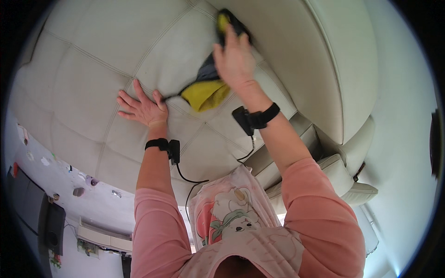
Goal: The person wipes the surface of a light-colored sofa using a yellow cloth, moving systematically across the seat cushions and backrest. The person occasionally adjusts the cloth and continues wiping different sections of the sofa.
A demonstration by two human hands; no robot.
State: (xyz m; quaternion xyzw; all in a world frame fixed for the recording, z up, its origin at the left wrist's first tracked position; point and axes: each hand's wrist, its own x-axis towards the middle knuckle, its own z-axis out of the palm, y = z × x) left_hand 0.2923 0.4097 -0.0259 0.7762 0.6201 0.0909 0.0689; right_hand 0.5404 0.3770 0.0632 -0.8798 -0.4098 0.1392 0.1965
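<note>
My left hand (pixel 145 107) lies palm down on a cream leather sofa seat (pixel 87 83), fingers spread. Beside its thumb ends a thin dark strap (pixel 172 96) from a dark grey and yellow cloth item (pixel 205 93), perhaps a glove or mitt. I cannot tell whether the thumb pins the strap. The item's wide yellow opening faces me, and its black and yellow far end reaches the sofa backrest (pixel 299 52). Over its middle is my right hand (pixel 236 62), blurred, fingers stretched toward the far end and hiding part of it. Whether it grips the cloth is unclear.
Each wrist wears a black strapped device (pixel 255 118) with a cable (pixel 190 180) trailing toward my body. Cream sofa cushions (pixel 335 173) stand at the right, by a pale wall (pixel 393 121). Lower left are a dark television (pixel 24 198), a black speaker (pixel 55 226) and a white cabinet (pixel 102 238).
</note>
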